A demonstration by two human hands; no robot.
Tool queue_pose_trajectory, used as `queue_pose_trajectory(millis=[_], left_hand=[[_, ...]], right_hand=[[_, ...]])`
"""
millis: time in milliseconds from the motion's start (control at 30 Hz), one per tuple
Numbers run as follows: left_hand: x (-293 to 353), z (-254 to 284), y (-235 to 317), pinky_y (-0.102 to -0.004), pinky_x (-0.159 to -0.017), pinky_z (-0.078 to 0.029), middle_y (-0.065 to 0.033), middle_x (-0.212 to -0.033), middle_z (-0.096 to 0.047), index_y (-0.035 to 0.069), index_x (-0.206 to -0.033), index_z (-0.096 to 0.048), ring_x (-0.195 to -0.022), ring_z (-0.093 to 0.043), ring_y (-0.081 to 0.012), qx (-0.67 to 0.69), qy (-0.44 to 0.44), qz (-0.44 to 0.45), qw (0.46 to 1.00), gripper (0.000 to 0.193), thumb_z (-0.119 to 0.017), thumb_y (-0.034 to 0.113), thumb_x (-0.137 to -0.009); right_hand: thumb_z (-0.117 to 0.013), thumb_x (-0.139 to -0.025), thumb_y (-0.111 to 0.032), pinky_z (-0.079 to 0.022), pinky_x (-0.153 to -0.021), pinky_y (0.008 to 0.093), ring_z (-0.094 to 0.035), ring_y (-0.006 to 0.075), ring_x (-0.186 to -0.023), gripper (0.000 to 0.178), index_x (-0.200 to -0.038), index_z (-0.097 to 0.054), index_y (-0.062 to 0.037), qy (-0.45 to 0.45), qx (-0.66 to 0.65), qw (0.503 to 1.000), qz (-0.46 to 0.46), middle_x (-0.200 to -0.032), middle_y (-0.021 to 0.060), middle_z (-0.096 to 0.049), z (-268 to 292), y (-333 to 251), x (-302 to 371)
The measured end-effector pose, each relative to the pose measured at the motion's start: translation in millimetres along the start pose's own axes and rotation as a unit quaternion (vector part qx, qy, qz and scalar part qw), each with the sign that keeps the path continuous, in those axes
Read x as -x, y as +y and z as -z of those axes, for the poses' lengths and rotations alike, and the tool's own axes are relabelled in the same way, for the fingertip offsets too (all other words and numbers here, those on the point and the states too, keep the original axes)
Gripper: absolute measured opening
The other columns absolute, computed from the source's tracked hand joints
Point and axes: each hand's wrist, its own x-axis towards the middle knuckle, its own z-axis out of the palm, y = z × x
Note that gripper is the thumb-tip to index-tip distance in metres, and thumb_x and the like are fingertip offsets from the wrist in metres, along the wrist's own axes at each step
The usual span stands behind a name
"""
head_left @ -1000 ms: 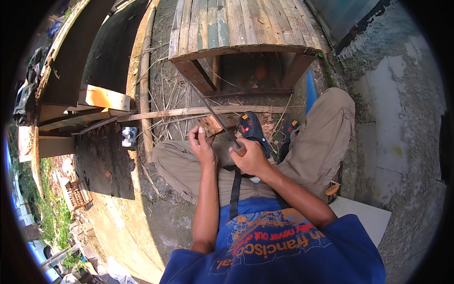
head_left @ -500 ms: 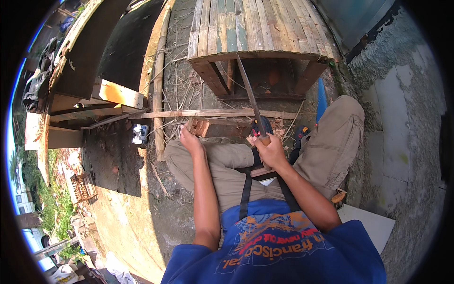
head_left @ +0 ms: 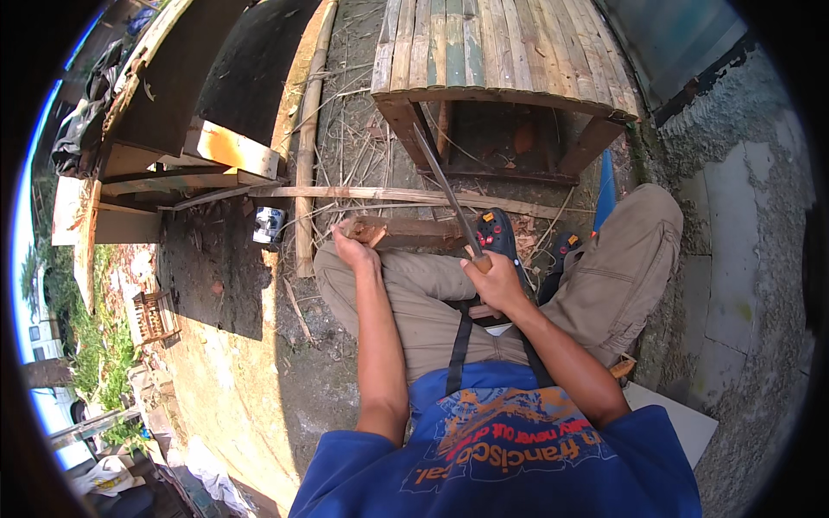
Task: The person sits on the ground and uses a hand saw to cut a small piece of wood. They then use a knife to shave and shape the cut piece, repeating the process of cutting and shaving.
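Note:
My right hand [head_left: 494,281] is closed around the wooden handle of a machete [head_left: 449,194]. Its long, narrow blade slants up and to the left, toward the space under the bamboo-topped bench. By my left knee, my left hand [head_left: 356,252] has its fingers curled on the pale, rough end of a piece of wood [head_left: 370,231]. Part of that wood is hidden by the hand. Just beyond the machete handle is my foot in a dark clog [head_left: 498,233] with red and yellow studs.
A bench with a bamboo-slat top [head_left: 509,52] stands ahead. A long wooden strip [head_left: 389,196] lies across the ground, over a bamboo pole [head_left: 308,155]. At left are a can [head_left: 268,224] and wooden boards [head_left: 233,148]. A rough wall [head_left: 734,242] rises at right.
The machete blade has swung left and lower, away from the bench's edge. My left hand stays by the wood. The whole view has shifted slightly, uncovering more of the clog.

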Motion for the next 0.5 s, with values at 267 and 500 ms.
queue_pose_trajectory(millis=[267, 500], left_hand=[[17, -3, 10, -0.0369, -0.063, -0.052, -0.0142, -0.058, -0.06, 0.007, -0.077, -0.055, -0.056, -0.059, -0.0305, -0.005, -0.066, 0.059, 0.996, 0.081, -0.015, 0.073, -0.101], [28, -13, 42, -0.0401, -0.066, -0.047, -0.005, -0.056, -0.046, 0.013, -0.069, -0.045, -0.055, -0.05, -0.0232, 0.108, -0.128, 0.047, 0.985, 0.076, -0.018, 0.079, -0.097]], right_hand=[[-0.074, -0.087, -0.035, -0.048, -0.061, 0.0429, -0.065, 0.0329, -0.062, 0.042, -0.081, -0.064, 0.005, 0.005, -0.009, 0.999, -0.042, -0.065, 0.0184, -0.063, 1, 10, -5], [-0.076, -0.086, -0.037, -0.05, -0.064, 0.0428, -0.067, 0.03, -0.067, 0.046, -0.088, -0.064, 0.0073, 0.036, 0.028, 0.998, -0.038, -0.068, 0.02, -0.066, 32, -8, -8]])
